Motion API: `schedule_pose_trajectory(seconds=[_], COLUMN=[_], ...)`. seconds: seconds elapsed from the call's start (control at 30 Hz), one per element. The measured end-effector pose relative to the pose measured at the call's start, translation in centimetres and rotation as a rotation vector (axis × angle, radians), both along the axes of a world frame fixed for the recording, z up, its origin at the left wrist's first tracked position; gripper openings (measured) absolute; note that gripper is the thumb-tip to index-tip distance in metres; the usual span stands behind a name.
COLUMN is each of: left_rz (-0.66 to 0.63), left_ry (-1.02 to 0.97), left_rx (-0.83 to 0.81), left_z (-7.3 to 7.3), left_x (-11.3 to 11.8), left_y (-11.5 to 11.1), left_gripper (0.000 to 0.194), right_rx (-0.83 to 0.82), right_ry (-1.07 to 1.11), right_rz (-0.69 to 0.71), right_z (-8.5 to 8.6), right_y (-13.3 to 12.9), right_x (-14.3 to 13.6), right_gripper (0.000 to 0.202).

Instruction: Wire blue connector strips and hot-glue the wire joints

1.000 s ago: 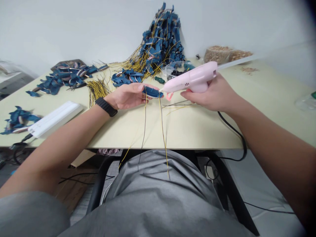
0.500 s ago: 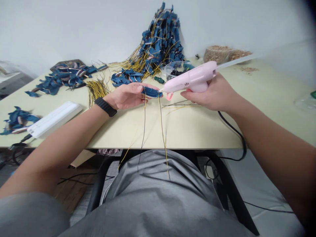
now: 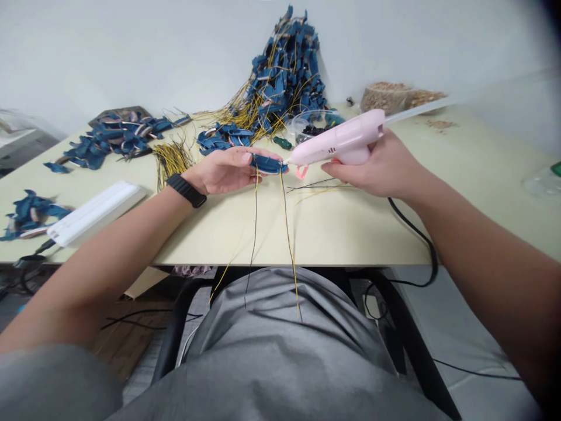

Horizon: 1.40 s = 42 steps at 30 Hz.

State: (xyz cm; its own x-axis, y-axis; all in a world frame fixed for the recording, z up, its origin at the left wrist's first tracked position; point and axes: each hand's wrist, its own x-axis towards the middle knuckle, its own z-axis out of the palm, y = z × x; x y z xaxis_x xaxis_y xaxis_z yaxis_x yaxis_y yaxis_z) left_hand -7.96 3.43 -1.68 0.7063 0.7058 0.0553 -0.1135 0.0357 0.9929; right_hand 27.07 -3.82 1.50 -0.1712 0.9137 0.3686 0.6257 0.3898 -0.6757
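A slim blue piece (image 3: 268, 164) is held above the counter (image 3: 350, 234), between the two hands, with thin yellow and black wires (image 3: 288, 225) hung down from near both its ends. It is judged light and fairly stiff, with the wire joints likely its most fragile points; it is best taken by its left end or long edges, clear of the wires and the nozzle (image 3: 287, 161). By the left hand (image 3: 221, 171) it is pinched at the left end, the grip being closed on it. A pink glue gun (image 3: 339, 139) is clasped firmly by the right hand (image 3: 388, 166), the nozzle set at the piece's right end; whether contact is made cannot be told. Farther out, a tall heap of blue pieces (image 3: 287, 73) is piled against the wall (image 3: 175, 58), and a wire bundle (image 3: 172, 161) is laid beside the black wristband (image 3: 187, 190).
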Motion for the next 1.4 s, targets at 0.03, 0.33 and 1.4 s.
schedule_pose_trajectory(seconds=[0.03,0.33,1.4], left_rz=[-0.001,-0.006,0.017], left_ry=[0.001,0.042,-0.022], left_rx=[0.002,0.039,-0.073], left_z=[0.0,0.1,-0.1], left_x=[0.0,-0.1,0.6], left_y=[0.0,0.2,-0.6], left_gripper=[0.074,0.090,0.065], right_rx=[0.000,-0.010,-0.026], right_ry=[0.002,0.010,0.081], right_rz=[0.007,0.011,0.118], right_z=[0.0,-0.1,-0.3], right_y=[0.0,0.2,0.4], right_x=[0.0,0.0,0.1], right_gripper=[0.025,0.020,0.026])
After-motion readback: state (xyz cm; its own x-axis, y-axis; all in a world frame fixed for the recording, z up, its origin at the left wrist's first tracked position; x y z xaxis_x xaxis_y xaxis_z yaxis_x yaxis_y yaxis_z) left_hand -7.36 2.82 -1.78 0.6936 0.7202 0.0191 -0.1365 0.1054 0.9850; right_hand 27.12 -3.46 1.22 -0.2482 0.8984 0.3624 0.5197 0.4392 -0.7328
